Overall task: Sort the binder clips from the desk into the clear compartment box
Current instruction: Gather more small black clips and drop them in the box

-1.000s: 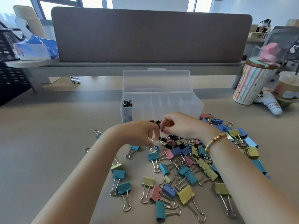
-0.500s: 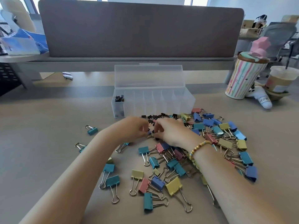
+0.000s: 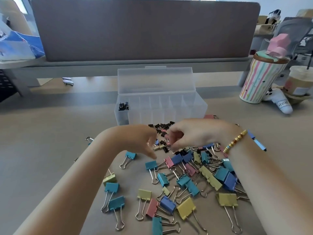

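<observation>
Your left hand (image 3: 135, 139) hangs relaxed and your right hand (image 3: 184, 134) curls, grasp unclear, over binder clips (image 3: 177, 180) near the clear compartment box (image 3: 194, 107); bare bench (image 3: 42, 141) lies left.

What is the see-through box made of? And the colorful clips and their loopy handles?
The box looks like clear plastic: you can see the black clips through its cloudy wall. The colorful clips, like the yellow one, look like painted metal with a smooth matte coat. Their loop handles look like bare, shiny silver wire.
</observation>
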